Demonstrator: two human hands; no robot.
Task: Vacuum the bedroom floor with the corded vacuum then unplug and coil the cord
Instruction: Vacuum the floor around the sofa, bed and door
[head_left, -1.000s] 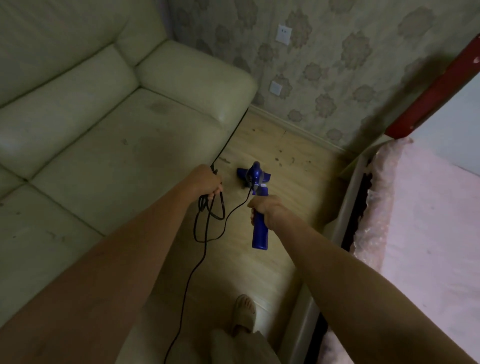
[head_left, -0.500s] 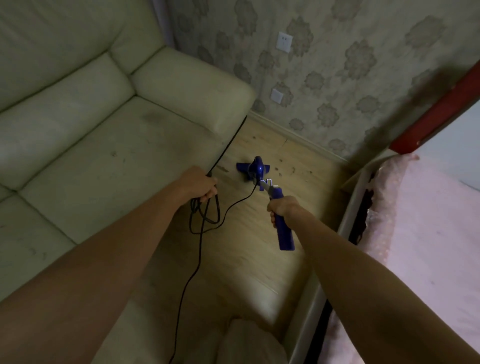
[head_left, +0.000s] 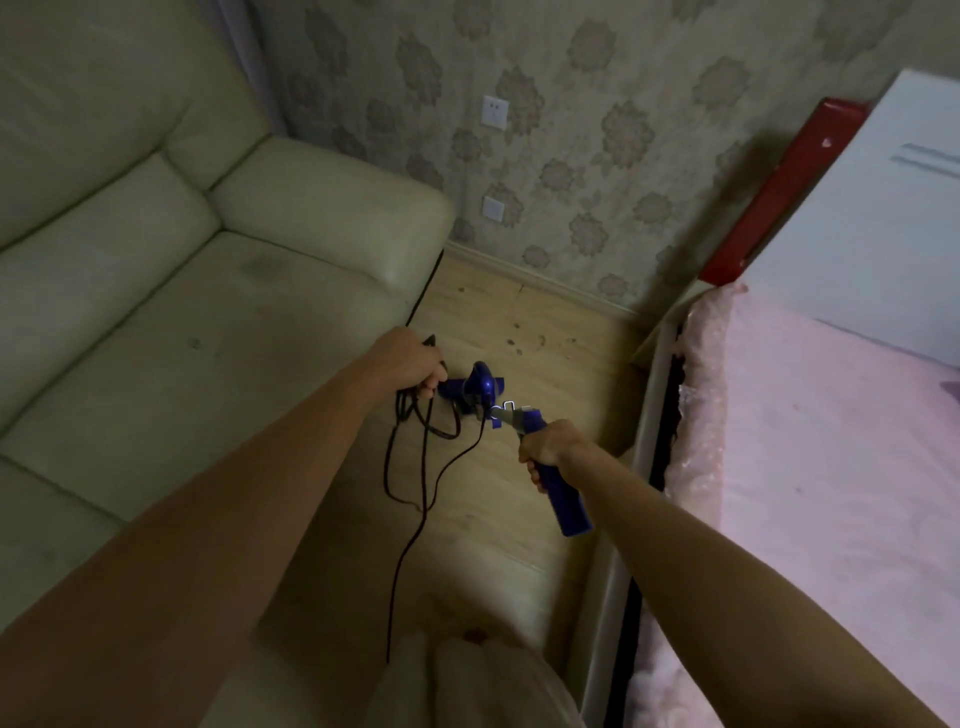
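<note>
A person worked a blue corded vacuum (head_left: 480, 387) across the bedroom floor (head_left: 524, 467), its head on the boards near frame centre. The right hand (head_left: 550, 447), fingers wrapped tight, gripped the vacuum's handle; the left hand (head_left: 415, 361), at about ten o'clock from the head, was closed around gathered loops of the black cord (head_left: 410, 530). Slack trailing toward six o'clock, near the person's feet, looked likely to snag or trip, and the loops hanging beside the head could be run over. Crumbs (head_left: 519, 345) lay unswept toward one o'clock. The cord ran on toward twelve o'clock along the sofa (head_left: 208, 312) edge, its plug and socket out of sight; the wand between head and handle was hard to make out in the dim light.
</note>
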